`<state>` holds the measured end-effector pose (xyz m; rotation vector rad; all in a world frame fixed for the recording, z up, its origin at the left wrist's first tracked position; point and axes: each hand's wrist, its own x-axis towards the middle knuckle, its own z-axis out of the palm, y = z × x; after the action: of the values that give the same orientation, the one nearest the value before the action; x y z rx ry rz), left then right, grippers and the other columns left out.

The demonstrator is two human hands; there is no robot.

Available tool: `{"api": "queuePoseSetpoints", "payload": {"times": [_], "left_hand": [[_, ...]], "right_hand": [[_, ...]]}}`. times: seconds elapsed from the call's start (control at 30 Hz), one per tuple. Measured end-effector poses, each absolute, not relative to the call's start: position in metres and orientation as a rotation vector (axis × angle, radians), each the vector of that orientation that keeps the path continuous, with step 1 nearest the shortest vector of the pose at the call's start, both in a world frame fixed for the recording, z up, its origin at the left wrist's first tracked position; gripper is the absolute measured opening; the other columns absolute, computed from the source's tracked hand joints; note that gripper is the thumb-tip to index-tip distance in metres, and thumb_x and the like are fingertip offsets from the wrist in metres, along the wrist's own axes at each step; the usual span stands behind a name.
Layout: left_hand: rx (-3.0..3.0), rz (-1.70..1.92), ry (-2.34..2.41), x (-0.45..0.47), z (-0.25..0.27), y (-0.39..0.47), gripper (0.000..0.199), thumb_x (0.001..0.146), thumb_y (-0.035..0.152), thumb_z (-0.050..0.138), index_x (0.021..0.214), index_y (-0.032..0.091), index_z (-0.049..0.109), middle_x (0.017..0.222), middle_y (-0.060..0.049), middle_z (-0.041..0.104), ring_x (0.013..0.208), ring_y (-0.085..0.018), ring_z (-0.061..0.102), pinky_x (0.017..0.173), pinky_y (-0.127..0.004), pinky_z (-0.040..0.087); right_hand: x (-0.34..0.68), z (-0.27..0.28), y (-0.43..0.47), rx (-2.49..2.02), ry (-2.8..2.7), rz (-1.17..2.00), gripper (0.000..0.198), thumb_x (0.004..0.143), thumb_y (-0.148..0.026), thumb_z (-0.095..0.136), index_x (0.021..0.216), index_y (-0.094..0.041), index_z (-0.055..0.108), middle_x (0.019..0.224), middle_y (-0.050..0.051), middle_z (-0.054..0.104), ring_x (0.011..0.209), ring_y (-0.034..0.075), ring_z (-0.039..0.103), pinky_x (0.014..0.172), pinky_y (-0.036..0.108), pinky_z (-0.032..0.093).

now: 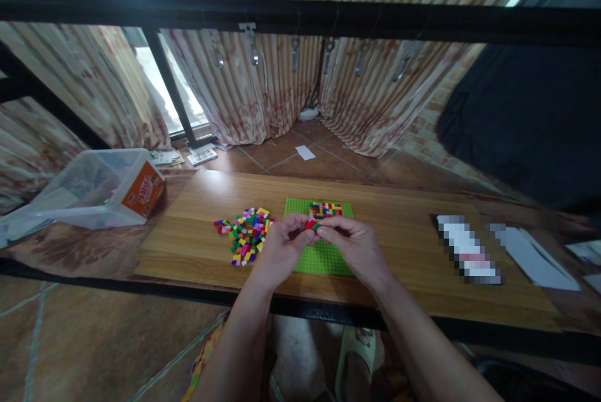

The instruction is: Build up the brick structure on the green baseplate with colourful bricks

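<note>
My left hand (287, 242) and my right hand (353, 242) meet above a green baseplate (323, 261). Between their fingertips are small toy bricks (310, 225), red with some green; the fingers partly cover them, so I cannot tell whether they are joined. Both hands are closed in a pinch. Rows of multicoloured bricks (328, 208) stand on the far part of the baseplate, just beyond my fingers. Left of my left hand, a loose pile of coloured bricks (246, 236) lies on the wooden board (188, 226).
A clear plastic box (101, 183) with an orange label stands at the left. On the right lie a blurred-out phone-like object (469, 252) and white paper (539, 258). A dark metal bar (300, 17) with hanging hooks crosses beyond the board.
</note>
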<state>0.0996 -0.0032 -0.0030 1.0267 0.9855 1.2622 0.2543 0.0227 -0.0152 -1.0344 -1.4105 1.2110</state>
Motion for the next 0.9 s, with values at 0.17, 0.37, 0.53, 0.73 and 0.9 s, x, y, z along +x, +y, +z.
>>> {"api": "queuePoseSetpoints", "payload": {"times": [0.17,0.37,0.53,0.73,0.9], "left_hand": [[1.010,1.244,1.011,0.098,-0.006,-0.002,0.021,0.073,0.028,0.077,0.088,0.015,0.069,0.077,-0.002,0.070,0.072,-0.012,0.064,0.074,-0.025,0.051],[0.925,1.314,1.065,0.093,-0.008,0.000,0.023,0.067,0.028,0.079,0.082,0.015,0.068,0.073,0.000,0.069,0.068,-0.011,0.062,0.070,-0.025,0.050],[0.822,1.432,1.168,0.086,-0.002,0.000,0.023,0.063,0.027,0.078,0.080,0.014,0.068,0.071,0.001,0.067,0.066,-0.010,0.060,0.067,-0.024,0.050],[0.830,1.448,1.213,0.082,-0.003,0.002,0.022,0.064,0.027,0.076,0.079,0.014,0.068,0.068,0.001,0.066,0.063,-0.010,0.059,0.063,-0.023,0.048],[0.845,1.450,1.216,0.084,-0.005,0.002,0.022,0.064,0.028,0.076,0.079,0.015,0.068,0.065,0.002,0.065,0.061,-0.010,0.059,0.063,-0.024,0.047]], "right_hand": [[0.251,-0.015,0.021,-1.038,-1.396,1.156,0.014,0.071,-0.036,0.078,0.079,-0.024,0.079,0.076,0.002,0.076,0.070,0.018,0.068,0.069,0.032,0.056],[0.261,-0.014,0.028,-1.096,-1.358,1.121,0.019,0.069,-0.040,0.079,0.079,-0.024,0.079,0.073,0.001,0.076,0.065,0.017,0.068,0.064,0.031,0.055],[0.281,-0.016,0.036,-1.206,-1.426,1.069,0.022,0.068,-0.039,0.077,0.082,-0.023,0.080,0.079,0.004,0.079,0.071,0.020,0.071,0.069,0.035,0.057],[0.286,-0.034,0.033,-1.352,-1.671,0.876,0.019,0.078,-0.036,0.067,0.087,-0.023,0.078,0.087,0.004,0.079,0.077,0.022,0.073,0.075,0.036,0.055],[0.281,-0.041,0.032,-1.364,-1.825,0.695,0.014,0.082,-0.029,0.063,0.086,-0.023,0.076,0.086,0.004,0.078,0.078,0.022,0.072,0.077,0.037,0.054]]}}
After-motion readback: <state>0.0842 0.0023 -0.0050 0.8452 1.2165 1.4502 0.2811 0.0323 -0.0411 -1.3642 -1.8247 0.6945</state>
